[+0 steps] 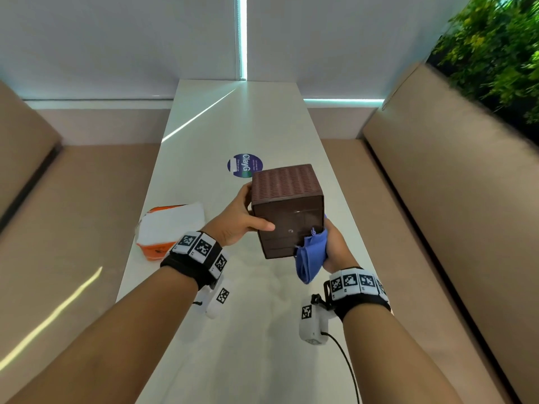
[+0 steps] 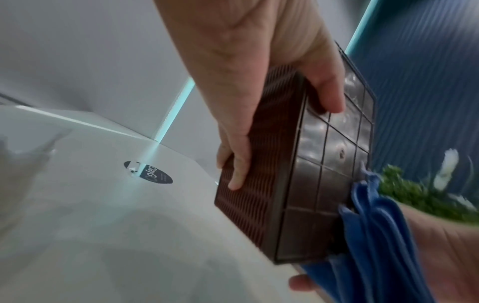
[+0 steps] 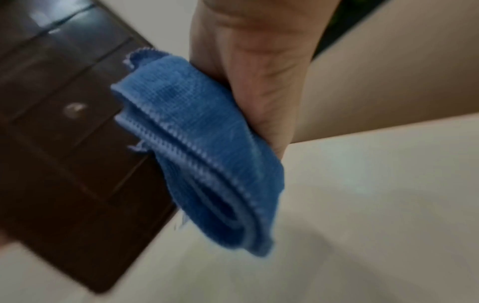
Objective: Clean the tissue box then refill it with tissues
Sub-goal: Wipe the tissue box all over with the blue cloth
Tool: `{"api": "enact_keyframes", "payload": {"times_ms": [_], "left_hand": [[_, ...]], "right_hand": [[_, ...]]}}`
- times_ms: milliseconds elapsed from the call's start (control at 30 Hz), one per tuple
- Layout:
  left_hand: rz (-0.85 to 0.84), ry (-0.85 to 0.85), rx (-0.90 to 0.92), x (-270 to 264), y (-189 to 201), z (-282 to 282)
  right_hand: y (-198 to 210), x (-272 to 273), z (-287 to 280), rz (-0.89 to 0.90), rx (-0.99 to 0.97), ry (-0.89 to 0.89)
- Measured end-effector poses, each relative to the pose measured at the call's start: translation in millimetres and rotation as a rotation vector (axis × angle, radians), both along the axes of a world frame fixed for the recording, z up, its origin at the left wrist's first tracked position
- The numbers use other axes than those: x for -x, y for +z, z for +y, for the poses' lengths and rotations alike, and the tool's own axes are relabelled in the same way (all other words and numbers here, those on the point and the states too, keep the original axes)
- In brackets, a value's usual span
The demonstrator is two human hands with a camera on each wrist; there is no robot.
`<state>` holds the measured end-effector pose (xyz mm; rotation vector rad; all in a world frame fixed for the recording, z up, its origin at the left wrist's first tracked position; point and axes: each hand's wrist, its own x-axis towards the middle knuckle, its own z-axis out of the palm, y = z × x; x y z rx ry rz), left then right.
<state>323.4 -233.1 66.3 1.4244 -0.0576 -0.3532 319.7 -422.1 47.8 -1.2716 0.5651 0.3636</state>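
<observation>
A brown woven-pattern tissue box [image 1: 287, 209] [image 2: 298, 174] [image 3: 64, 133] is lifted above the white table, its smooth gridded base turned toward me. My left hand [image 1: 242, 221] [image 2: 259, 92] grips its left side, thumb on the base and fingers along the ribbed wall. My right hand [image 1: 335, 249] [image 3: 254, 82] holds a folded blue cloth [image 1: 310, 255] [image 2: 376, 235] [image 3: 202, 155] against the box's lower right corner. An orange pack of white tissues [image 1: 170, 228] lies on the table to the left.
The long white table [image 1: 262, 330] runs away from me, with a round dark-blue sticker [image 1: 244, 165] [image 2: 153, 174] beyond the box. Beige padded benches [image 1: 437, 228] flank both sides. Green foliage [image 1: 495, 48] fills the top right. A cable [image 1: 347, 363] hangs from my right wrist.
</observation>
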Motion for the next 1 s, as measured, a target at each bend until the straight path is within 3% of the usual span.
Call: {"api": "enact_keyframes", "payload": {"times_ms": [100, 233, 367, 500, 733, 1000], "left_hand": [[-0.005, -0.051, -0.018, 1, 7, 4], [-0.088, -0.121, -0.243, -3, 25, 17], [-0.029, -0.158, -0.481, -7, 49, 23], [-0.084, -0.118, -0.758, -9, 44, 21], [-0.166, -0.206, -0.729, -2, 5, 20], [-0.113, -0.088, -0.573, 17, -40, 12]], "right_hand": [[-6, -6, -13, 0.0, -0.122, 0.028], [-8, -7, -22, -0.134, -0.212, 0.121], [-12, -9, -24, -0.212, 0.021, 0.178], [-7, -7, -21, -0.281, 0.284, 0.147], [10, -6, -18, -0.492, 0.659, 0.259], [-1, -10, -6, -0.525, 1.011, 0.427]]}}
